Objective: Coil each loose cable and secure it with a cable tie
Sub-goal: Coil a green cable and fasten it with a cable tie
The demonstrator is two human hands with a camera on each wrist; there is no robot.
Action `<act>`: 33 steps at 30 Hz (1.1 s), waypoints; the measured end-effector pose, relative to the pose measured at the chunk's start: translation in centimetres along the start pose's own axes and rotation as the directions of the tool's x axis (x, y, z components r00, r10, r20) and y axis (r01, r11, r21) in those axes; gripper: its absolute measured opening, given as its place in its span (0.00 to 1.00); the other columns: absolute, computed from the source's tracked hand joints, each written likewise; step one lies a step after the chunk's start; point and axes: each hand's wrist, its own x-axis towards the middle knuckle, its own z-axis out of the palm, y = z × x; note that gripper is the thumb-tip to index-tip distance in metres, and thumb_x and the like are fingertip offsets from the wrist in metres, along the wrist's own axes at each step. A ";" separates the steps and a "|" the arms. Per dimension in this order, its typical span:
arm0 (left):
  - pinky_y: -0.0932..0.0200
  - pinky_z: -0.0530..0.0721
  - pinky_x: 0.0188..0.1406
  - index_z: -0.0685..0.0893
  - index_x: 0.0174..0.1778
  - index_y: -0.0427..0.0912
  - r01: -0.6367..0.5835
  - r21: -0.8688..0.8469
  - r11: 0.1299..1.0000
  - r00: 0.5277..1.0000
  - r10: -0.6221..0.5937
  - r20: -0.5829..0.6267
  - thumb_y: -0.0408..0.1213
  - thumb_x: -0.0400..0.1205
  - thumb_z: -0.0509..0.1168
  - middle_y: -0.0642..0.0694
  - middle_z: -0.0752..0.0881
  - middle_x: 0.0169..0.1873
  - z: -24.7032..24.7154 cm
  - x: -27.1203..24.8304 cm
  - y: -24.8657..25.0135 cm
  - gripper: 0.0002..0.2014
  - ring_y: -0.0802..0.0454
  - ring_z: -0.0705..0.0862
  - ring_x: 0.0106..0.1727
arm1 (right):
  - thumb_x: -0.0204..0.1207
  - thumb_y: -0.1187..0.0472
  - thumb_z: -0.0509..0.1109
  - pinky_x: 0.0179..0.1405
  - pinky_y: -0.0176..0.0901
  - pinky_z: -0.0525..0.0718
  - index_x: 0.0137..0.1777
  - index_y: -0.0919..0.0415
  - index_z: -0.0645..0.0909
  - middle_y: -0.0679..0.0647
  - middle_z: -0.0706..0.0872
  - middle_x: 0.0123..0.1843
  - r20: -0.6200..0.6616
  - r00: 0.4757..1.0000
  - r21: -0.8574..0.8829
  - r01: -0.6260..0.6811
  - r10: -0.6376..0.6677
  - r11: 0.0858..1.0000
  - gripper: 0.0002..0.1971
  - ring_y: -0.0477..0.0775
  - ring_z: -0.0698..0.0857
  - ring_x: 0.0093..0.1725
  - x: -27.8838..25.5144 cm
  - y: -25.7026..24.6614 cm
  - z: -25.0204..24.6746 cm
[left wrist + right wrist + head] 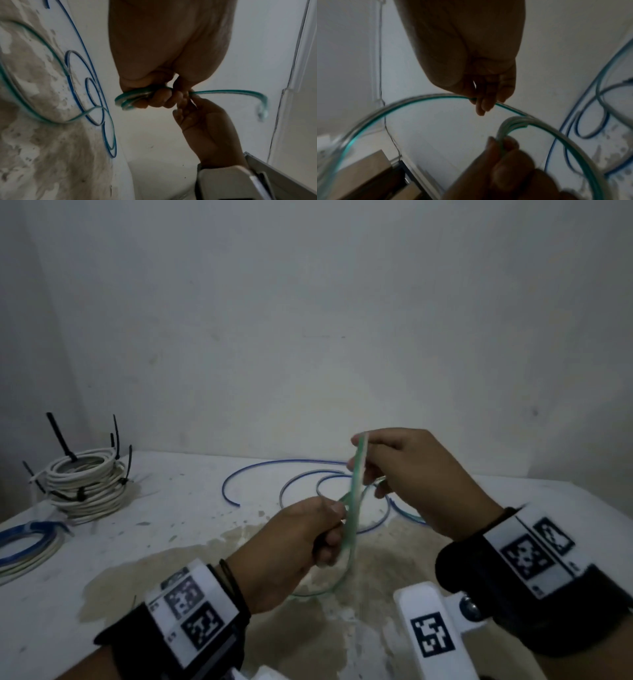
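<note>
A green-and-white cable (354, 501) is held up between both hands above the white table (191, 501). My left hand (330, 529) grips several gathered loops of it (130, 99) in a fist. Just above and to the right, my right hand (364, 467) pinches a single strand (436, 96) that arcs round toward the bundle (510, 123). The cable's tail (30, 108) trails down onto the table. A loose blue-and-white cable (274, 465) lies curled on the table behind the hands.
At the back left stands a stack of white coils (85, 487) bound with black cable ties (61, 438). A blue-and-white coil (27, 542) lies at the left edge. A brownish stain (191, 570) spreads over the near table. A wall rises close behind.
</note>
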 end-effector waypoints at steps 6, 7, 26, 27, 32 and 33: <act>0.70 0.70 0.29 0.76 0.43 0.39 -0.152 0.268 0.951 0.974 0.190 -0.123 0.37 0.88 0.55 0.52 0.74 0.27 0.7 0.5 -1.0 0.10 0.61 0.70 0.26 | 0.81 0.62 0.64 0.31 0.47 0.82 0.55 0.68 0.80 0.61 0.85 0.37 0.151 0.978 0.402 -0.192 0.142 0.895 0.09 0.55 0.82 0.28 -1.6 -0.7 0.4; 0.71 0.70 0.29 0.77 0.44 0.40 -0.178 0.303 0.936 0.962 0.231 -0.149 0.38 0.87 0.56 0.52 0.73 0.28 0.7 0.6 -1.2 0.09 0.62 0.70 0.27 | 0.80 0.64 0.65 0.28 0.45 0.81 0.59 0.66 0.77 0.60 0.85 0.36 0.127 0.983 0.369 -0.172 0.134 0.913 0.09 0.53 0.81 0.26 -1.9 -0.3 0.7; 0.74 0.71 0.36 0.72 0.40 0.47 -0.275 0.223 0.935 0.935 0.314 -0.164 0.39 0.85 0.55 0.52 0.71 0.31 1.2 1.4 -2.0 0.08 0.59 0.68 0.33 | 0.81 0.59 0.62 0.32 0.61 0.82 0.31 0.67 0.78 0.60 0.80 0.26 -0.326 0.915 -0.159 0.196 -0.239 0.968 0.18 0.64 0.79 0.27 -2.5 2.3 3.4; 0.73 0.71 0.37 0.72 0.41 0.45 -0.277 0.219 0.936 0.931 0.317 -0.179 0.37 0.87 0.54 0.51 0.71 0.32 1.1 1.5 -2.0 0.08 0.59 0.69 0.33 | 0.81 0.59 0.62 0.31 0.60 0.83 0.31 0.66 0.78 0.58 0.81 0.26 -0.311 0.921 -0.160 0.192 -0.234 0.968 0.17 0.62 0.79 0.26 -2.7 2.4 3.5; 0.58 0.79 0.48 0.75 0.54 0.30 -0.284 0.117 0.952 0.924 0.304 -0.231 0.35 0.87 0.54 0.34 0.80 0.42 1.3 1.7 -1.9 0.11 0.50 0.78 0.43 | 0.79 0.61 0.66 0.31 0.45 0.83 0.36 0.57 0.86 0.49 0.86 0.29 -0.223 0.949 -0.147 0.193 -0.222 0.970 0.11 0.47 0.81 0.25 -4.4 3.0 4.5; 0.60 0.81 0.48 0.76 0.57 0.30 -0.277 0.082 0.957 0.925 0.289 -0.248 0.34 0.87 0.53 0.34 0.82 0.45 1.4 1.7 -1.8 0.11 0.50 0.81 0.45 | 0.79 0.61 0.66 0.32 0.37 0.81 0.39 0.54 0.88 0.48 0.86 0.30 -0.207 0.948 -0.168 0.208 -0.241 0.963 0.10 0.46 0.81 0.28 -4.5 3.2 4.7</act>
